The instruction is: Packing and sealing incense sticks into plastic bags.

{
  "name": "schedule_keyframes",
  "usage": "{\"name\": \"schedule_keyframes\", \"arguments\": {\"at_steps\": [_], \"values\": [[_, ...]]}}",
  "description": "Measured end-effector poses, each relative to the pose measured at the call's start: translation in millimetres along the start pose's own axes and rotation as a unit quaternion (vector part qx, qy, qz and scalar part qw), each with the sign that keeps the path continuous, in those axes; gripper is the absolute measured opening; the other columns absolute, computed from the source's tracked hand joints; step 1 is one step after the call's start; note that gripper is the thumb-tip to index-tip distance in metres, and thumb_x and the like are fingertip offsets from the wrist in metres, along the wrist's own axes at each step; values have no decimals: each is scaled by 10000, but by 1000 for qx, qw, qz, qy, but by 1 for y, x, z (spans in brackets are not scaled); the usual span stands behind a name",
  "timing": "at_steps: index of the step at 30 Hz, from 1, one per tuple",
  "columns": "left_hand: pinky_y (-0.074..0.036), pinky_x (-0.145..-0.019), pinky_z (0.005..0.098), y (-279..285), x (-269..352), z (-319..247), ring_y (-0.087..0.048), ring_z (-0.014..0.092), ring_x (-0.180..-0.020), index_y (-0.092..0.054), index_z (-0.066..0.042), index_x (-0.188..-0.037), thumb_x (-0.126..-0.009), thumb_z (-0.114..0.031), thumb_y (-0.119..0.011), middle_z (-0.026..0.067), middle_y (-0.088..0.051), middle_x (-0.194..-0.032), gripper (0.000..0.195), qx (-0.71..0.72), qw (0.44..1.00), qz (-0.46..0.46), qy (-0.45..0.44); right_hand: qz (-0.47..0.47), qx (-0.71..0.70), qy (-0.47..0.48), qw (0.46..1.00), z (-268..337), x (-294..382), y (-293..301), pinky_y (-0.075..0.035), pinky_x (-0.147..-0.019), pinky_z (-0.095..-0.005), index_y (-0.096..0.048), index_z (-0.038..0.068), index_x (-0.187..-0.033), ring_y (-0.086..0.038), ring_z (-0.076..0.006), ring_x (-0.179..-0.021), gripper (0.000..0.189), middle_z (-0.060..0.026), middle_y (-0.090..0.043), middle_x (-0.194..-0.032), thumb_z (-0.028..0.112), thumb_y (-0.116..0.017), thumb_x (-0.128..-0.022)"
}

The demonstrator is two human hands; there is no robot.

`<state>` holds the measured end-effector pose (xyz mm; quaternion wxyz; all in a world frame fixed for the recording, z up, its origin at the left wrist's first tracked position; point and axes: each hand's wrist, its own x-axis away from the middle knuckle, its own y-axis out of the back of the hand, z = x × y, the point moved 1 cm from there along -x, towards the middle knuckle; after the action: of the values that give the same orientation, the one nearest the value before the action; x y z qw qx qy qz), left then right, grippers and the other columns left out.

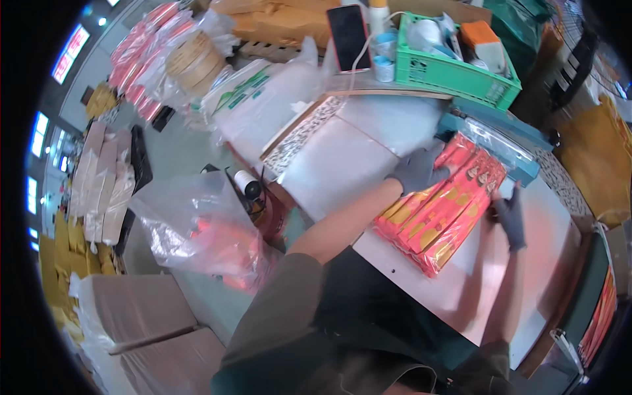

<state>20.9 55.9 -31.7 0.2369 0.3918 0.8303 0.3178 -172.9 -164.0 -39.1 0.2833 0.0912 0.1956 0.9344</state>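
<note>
A flat bundle of red and gold printed packets (434, 212) in clear plastic lies slantwise on the white tabletop (533, 276). Its far end reaches a blue bench machine (526, 170) with a clear-covered bar, which looks like a bag sealer. My left hand (419, 168), in a grey glove with bare fingertips, grips the bundle's upper left edge. At the opposite edge is my right hand (511, 217), gloved alike, its fingertips close against the plastic. Blur hides whether those fingers pinch it.
A green plastic crate (459, 74) of odds and ends stands at the table's back, beside a phone (348, 38) and small blue cups (384, 68). Left of the table hangs a clear bag (197, 232) with red contents. Wrapped cartons (148, 316) sit lower left; red packets (598, 316) lie far right.
</note>
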Motion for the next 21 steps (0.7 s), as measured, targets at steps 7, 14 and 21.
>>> {"name": "schedule_keyframes", "arguments": {"at_steps": [7,14,21], "values": [[-301,-1056,353,20,66,-11,-394,232,-1256,-284,16,-1392,-771,-391,-697,131,-455,-1315,850,509,855,97,34,135,-459,-78,874,9,90,-98,-432,-959,-368,-375,14,-1330,-523,-232,-1120,685,-123,-501,-1276,462,-580,-855],[-466,-850,316,121,157,-7,-596,171,-954,-469,-36,-1266,-853,-390,-602,118,-607,-1088,560,442,844,173,250,226,-526,-130,809,87,137,-184,-428,-963,-400,-356,39,-1334,-510,-278,-1121,738,-127,-486,-1276,512,-566,-808],[-466,-790,413,341,320,16,-594,312,-927,-648,-90,-971,-721,-397,-655,137,-633,-980,396,-347,856,-219,314,341,-541,-27,768,192,93,-250,-418,-967,-399,-322,57,-1354,-483,-256,-1163,711,-124,-451,-1311,483,-534,-826]]}}
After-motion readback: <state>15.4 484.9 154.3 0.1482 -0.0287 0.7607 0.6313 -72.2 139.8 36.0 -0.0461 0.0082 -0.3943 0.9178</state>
